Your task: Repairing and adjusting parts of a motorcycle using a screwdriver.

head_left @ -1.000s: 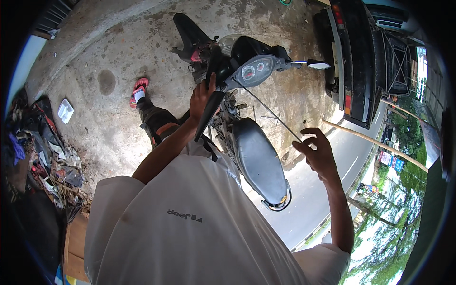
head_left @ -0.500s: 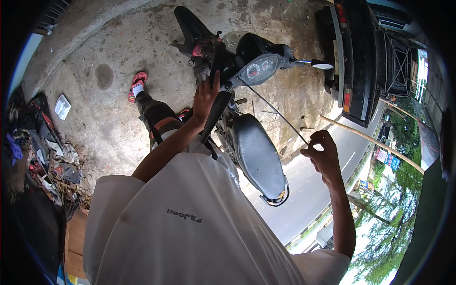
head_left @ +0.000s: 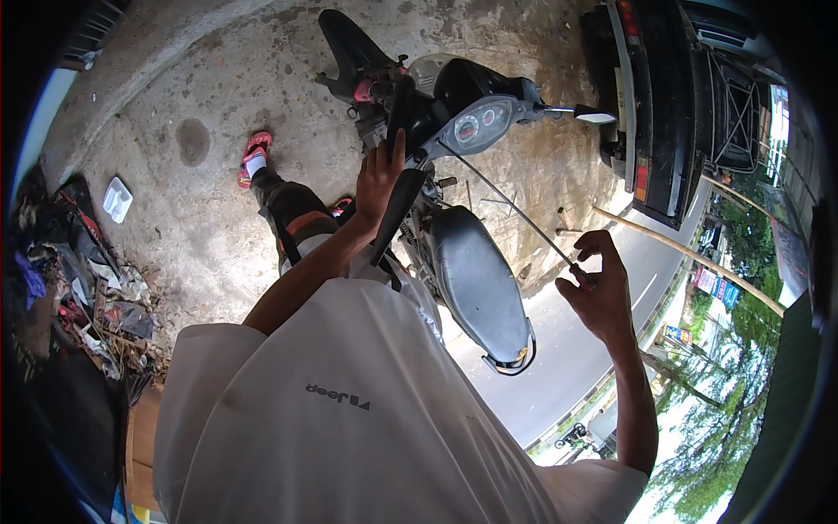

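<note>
A black motorcycle with its gauge cluster [head_left: 476,127] and dark seat [head_left: 478,275] stands before me. My left hand [head_left: 380,179] lies over a long black body panel [head_left: 400,210] beside the steering area, fingers stretched along it; the thumb is hidden. My right hand [head_left: 598,293] is out to the right, closed around the handle end of a long screwdriver [head_left: 511,201], with thumb and forefinger apart. The thin metal shaft slants up to the left, and its tip meets the edge of the cover just below the gauges.
A black vehicle [head_left: 659,113] is parked at the far right, close to the mirror [head_left: 594,115]. A wooden pole [head_left: 690,260] slants across near the road. Scrap and rubbish [head_left: 92,288] lie heaped at the left by a white foam tray [head_left: 117,199].
My right hand has shifted slightly down and right, turning, and its thumb and forefinger have spread from a pinch. The screwdriver handle shows more. My left hand stays on the panel.
</note>
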The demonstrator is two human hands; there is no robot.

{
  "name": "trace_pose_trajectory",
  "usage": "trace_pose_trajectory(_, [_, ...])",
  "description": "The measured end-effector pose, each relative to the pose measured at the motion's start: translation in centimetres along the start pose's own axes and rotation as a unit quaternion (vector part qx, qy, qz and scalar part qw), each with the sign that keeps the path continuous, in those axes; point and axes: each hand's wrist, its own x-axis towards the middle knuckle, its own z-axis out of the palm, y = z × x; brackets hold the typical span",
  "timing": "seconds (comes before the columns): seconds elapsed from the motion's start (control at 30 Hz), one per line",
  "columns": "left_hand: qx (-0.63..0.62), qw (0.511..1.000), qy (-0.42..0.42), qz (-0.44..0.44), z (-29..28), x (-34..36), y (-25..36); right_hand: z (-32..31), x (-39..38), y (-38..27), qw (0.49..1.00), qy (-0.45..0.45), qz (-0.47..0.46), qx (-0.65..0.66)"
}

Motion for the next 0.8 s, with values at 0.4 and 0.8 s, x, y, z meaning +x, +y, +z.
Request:
trace_pose_trajectory(0.4, [0.038,0.999,0.012,0.014,0.3,0.0,-0.3,-1.7,1.6,0.6,0.945,-0.131,0.26,0.149])
trace_pose_trajectory(0.8, [0.021,1.0,-0.014,-0.011,-1.0,0.1,0.9,-1.3,1.4,-0.4,0.879,-0.136,0.383,0.249])
